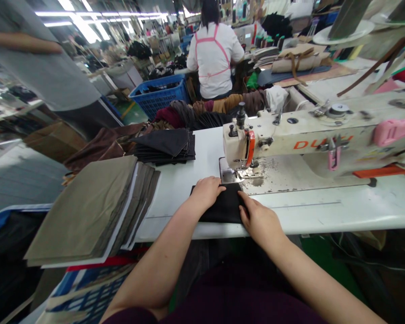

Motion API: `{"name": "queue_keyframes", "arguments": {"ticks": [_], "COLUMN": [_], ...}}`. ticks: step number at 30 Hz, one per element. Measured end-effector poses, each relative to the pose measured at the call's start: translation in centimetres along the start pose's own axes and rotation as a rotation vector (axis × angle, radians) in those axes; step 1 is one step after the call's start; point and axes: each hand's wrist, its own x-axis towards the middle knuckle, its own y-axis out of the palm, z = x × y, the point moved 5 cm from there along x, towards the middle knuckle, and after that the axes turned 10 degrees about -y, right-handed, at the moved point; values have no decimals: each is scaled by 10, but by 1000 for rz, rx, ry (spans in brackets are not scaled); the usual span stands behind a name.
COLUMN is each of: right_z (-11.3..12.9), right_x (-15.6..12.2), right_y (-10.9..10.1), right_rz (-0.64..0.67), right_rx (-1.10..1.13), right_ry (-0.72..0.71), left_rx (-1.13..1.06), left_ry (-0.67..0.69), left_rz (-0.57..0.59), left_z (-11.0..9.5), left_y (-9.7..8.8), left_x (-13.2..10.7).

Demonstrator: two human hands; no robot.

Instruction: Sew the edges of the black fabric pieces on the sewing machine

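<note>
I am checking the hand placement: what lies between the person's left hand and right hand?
In the head view, black cloth lies between the left hand and the right hand, touched by both.

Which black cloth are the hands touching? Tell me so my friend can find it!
Find the big cream sewing machine on the white table. Just in front of the machine's left end, near the table's front edge, lies a flat black cloth. Unlike the dark stack farther back, it has the left hand and right hand on it.

The single camera sits on the person's head and looks forward and down on the near counter (310,217), seeing also the far ceiling lamps (84,28).
</note>
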Motion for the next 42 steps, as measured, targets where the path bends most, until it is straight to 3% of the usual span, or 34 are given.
{"name": "queue_keyframes", "arguments": {"ticks": [3,6,9,12,17,21,27,42], "right_z": [1,0,-1,-2,-3,-3,-5,-10], "right_x": [3,4,5,5,0,-2,6,18], "right_y": [-1,-2,0,1,-2,-5,-3,-1], "right_rz": [43,65,70,66,50,26,0,-5], "right_rx": [-2,3,7,9,20,-41,-96,-114], "right_ry": [14,19,21,23,15,17,17,50], "left_rx": [-6,-22,-93,-162,-57,-12,28,48], "left_ry": [-12,-24,132,318,271,291,313,336], "left_rz": [5,-96,-225,-208,-228,-253,-239,-254], "left_z": [0,-4,-20,-38,-46,-44,-43,-44], "left_y": [0,-6,-9,4,29,34,24,14], "left_x": [0,-6,-24,-47,-66,-58,-41,-28]}}
